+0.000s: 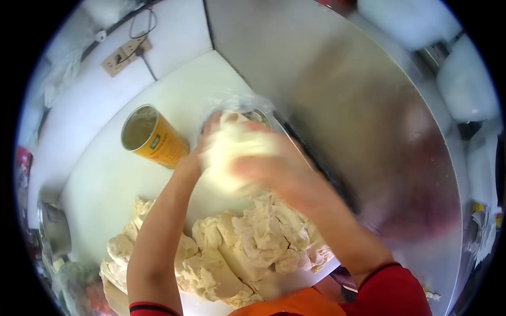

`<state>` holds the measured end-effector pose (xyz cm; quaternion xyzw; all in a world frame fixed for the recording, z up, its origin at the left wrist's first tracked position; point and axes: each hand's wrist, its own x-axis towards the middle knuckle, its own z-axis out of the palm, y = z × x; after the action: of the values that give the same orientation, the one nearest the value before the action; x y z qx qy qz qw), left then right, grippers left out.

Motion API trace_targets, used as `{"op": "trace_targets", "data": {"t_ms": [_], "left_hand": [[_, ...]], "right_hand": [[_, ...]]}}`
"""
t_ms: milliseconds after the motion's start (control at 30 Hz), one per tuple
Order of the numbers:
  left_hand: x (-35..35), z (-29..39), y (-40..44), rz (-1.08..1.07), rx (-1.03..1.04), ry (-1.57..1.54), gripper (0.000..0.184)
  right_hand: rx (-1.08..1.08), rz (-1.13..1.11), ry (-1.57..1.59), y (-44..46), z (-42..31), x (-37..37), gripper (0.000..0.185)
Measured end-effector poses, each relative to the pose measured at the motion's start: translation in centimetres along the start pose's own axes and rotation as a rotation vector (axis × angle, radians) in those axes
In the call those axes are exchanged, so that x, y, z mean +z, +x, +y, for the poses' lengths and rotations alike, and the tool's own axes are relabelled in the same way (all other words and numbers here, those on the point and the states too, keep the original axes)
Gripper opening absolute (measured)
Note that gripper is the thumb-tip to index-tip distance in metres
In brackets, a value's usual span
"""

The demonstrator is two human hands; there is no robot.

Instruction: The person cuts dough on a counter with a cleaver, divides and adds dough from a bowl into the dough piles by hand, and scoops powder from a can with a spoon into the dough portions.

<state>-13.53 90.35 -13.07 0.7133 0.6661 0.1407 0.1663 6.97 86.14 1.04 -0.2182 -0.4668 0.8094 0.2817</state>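
Note:
Both my hands are raised over the white worktop, around a soft, pale yellow lump (224, 155). It is smeared by motion, and its exact kind cannot be made out. My left hand (210, 129) is curved along its far left side, partly hidden by it. My right hand (258, 163) presses against its right side, fingers blurred. Just beyond the hands is a container with clear plastic film (255, 108) around its top, mostly hidden. Nearer me, below my forearms, lies a large, rough, torn mass of cream-coloured dough (263, 231).
An open yellow-orange tin (166, 145) stands on the white worktop (100, 179), left of my left forearm. A metal panel (363, 105) rises along the right. Wall sockets (126, 55) with plugged cords are at the upper left. A metal pot (54, 229) sits at the far left.

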Motion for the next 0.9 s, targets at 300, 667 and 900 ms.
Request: {"op": "trace_targets", "data": {"t_ms": [300,667,900], "left_hand": [[-9.0,4.1,-6.8,0.038,0.041,-0.288,0.054],[-6.6,17.2,-33.0,0.172,-0.181,-0.733,0.062],[-4.5,18.3,-38.1,0.132,-0.389,-1.101,0.064]], "right_hand": [[-0.047,0.311,0.309,-11.1,6.2,-3.4,0.074],[0.252,-0.133,0.116,-17.0,8.7,6.7,0.073],[0.487,-0.066,-0.101,-19.3,10.3,8.4,0.058]]}}
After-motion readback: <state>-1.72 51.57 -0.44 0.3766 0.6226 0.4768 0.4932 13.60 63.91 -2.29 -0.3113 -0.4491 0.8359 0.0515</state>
